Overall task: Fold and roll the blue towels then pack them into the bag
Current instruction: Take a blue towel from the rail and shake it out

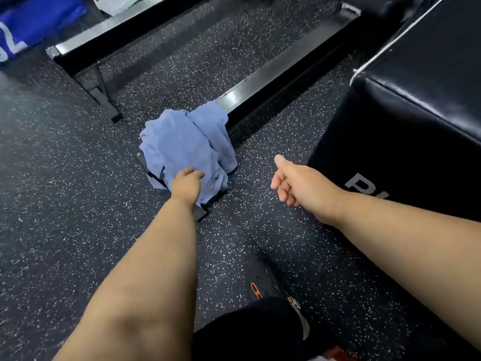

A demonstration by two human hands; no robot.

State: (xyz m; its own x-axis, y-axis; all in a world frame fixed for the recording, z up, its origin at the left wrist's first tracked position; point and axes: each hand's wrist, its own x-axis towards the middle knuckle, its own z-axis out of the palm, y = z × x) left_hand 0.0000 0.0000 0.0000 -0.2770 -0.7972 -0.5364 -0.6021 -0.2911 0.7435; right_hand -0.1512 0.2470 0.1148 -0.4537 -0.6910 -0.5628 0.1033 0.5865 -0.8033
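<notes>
Blue cloth lies in one crumpled heap of towels on the speckled floor, draped over the near end of one of two black metal rails; how many towels the heap holds I cannot tell. The left hand grips the heap's near edge with curled fingers, while the right hand hangs apart to the right, holding nothing, fingers loosely curled and thumb out. One black padded box stands at right, one blue bag lies far left, and one shoe shows below.
</notes>
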